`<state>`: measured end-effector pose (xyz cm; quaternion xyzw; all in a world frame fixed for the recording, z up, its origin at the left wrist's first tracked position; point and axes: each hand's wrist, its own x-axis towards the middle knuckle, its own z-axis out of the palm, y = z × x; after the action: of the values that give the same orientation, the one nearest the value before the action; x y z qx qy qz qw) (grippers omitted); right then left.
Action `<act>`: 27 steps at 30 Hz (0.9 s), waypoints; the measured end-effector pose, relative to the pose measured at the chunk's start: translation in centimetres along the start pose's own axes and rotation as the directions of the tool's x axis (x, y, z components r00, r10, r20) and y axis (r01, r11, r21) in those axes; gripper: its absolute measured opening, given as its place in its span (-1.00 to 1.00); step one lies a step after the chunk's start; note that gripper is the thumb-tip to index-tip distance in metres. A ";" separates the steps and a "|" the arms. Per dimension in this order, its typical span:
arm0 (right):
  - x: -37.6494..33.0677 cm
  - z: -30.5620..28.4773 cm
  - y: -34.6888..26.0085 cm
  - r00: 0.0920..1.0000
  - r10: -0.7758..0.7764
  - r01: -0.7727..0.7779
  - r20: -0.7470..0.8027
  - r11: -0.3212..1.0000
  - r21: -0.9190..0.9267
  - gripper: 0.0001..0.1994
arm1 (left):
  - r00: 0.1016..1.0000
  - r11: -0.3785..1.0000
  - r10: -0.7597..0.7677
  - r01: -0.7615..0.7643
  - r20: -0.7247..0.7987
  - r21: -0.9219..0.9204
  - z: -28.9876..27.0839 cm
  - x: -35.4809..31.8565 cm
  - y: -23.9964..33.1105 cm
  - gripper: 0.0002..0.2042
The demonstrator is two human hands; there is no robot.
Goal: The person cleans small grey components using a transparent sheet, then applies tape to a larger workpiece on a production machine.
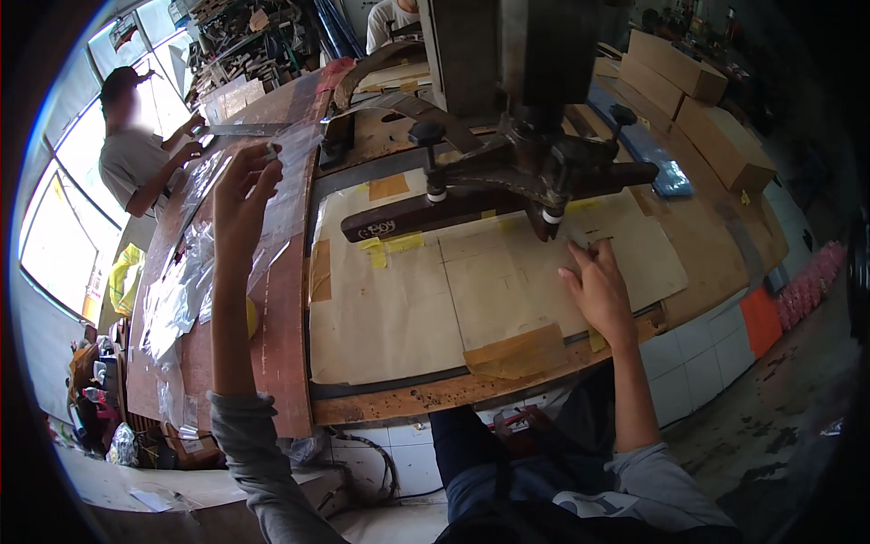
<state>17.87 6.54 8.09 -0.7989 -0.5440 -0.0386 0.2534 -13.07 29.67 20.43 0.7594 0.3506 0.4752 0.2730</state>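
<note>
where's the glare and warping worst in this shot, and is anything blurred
Head view: the windows at the left blow out white; clear plastic sheets by the left hand catch sheen; bench edge bows with fisheye, corners go black; the right hand on the cardboard is sharp; the co-worker's face is blurred.

The left hand (243, 195) pinches a clear, glossy plastic sheet (288, 181), crinkled and shiny. The right hand (598, 288) lies flat on matt beige paper (507, 281) patched with yellow and brown tape. At twelve o'clock stands a dark, dull metal machine head (535, 163); the wooden bench (281, 344) looks worn and rough.
</note>
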 end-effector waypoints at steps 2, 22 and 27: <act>0.0 -0.1 0.0 1.000 -0.006 0.006 0.003 1.000 0.016 -0.58 | 0.999 1.000 0.014 -0.014 0.039 0.010 -0.2 1.8 -1.3 -0.74; 0.6 0.7 -2.3 0.993 0.106 -0.092 0.052 0.971 -0.218 -0.64 | 0.821 0.942 0.274 -0.334 0.501 0.032 7.0 6.1 -13.5 -0.83; 0.4 0.6 -2.0 0.981 0.163 -0.127 0.103 0.949 -0.289 -0.65 | 0.769 0.940 0.244 -0.338 0.591 0.053 7.4 5.3 -14.3 -0.79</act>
<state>16.17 7.73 8.43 -0.8655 -0.4877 -0.0467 0.1048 -8.58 41.94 9.54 0.9313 0.1652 0.2304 0.2287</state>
